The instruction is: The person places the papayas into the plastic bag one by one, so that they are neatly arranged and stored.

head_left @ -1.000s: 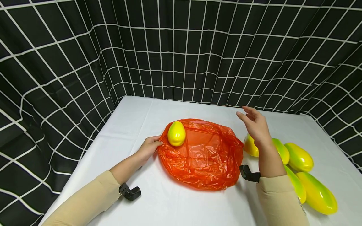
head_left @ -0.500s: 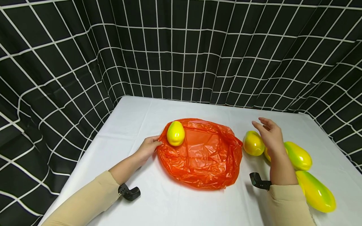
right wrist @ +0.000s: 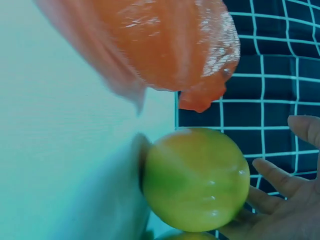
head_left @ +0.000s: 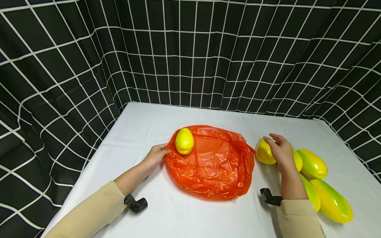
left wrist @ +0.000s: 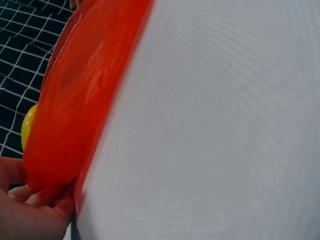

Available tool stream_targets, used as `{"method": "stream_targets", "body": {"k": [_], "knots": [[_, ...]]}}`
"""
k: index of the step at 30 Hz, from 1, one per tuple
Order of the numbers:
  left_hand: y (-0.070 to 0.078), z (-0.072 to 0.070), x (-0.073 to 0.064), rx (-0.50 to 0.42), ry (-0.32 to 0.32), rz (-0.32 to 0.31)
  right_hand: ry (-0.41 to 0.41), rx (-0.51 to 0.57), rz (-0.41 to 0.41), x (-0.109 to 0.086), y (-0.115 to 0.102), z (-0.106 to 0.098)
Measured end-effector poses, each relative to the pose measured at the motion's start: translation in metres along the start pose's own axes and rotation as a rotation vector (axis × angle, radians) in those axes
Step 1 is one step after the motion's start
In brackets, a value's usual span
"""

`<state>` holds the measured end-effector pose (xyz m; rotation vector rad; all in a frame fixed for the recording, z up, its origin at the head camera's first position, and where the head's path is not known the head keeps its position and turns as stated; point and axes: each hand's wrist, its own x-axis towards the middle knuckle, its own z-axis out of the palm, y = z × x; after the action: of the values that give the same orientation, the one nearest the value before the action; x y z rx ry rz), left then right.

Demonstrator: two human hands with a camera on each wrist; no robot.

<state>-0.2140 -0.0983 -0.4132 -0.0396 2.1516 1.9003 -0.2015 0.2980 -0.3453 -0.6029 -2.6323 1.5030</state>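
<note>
In the head view a red plastic bag point(head_left: 214, 165) lies spread with its mouth up, and one glossy yellow papaya point(head_left: 184, 141) sits at its left side. My left hand point(head_left: 156, 156) pinches the bag's left rim; the left wrist view shows thumb and fingers point(left wrist: 37, 200) gathered on the thin film. Over on the right, my right hand point(head_left: 279, 152) is at another papaya point(head_left: 264, 152), partly covering it from above. The right wrist view shows this papaya point(right wrist: 195, 180) with spread fingers point(right wrist: 280, 180) beside it, not closed round it.
Several more yellow-green papayas lie bunched under and right of the right forearm, among them one at the back point(head_left: 314, 164) and a long one in front point(head_left: 333, 201). A white cloth point(head_left: 166, 218) covers the table. Black gridded curtains point(head_left: 202, 56) stand behind and at both sides.
My right hand has moved right, away from the bag, then lowered and come slightly back left onto the nearest papaya. The left hand keeps its hold on the bag rim.
</note>
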Motion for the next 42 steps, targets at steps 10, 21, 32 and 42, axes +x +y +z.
{"method": "stream_targets", "body": {"k": [10,21,32,42], "knots": [[0.000,0.001,-0.001,-0.011,-0.002,0.009,0.014,-0.004,-0.036,0.002,0.011,0.007],[0.000,0.001,-0.001,-0.005,-0.005,0.019,0.024,0.061,-0.004,0.002,0.019,0.015],[0.000,0.001,-0.002,0.013,-0.007,0.021,0.014,0.077,0.043,0.001,0.024,0.018],[0.000,-0.001,-0.003,0.006,-0.007,0.025,0.030,0.118,0.037,0.001,0.026,0.019]]}}
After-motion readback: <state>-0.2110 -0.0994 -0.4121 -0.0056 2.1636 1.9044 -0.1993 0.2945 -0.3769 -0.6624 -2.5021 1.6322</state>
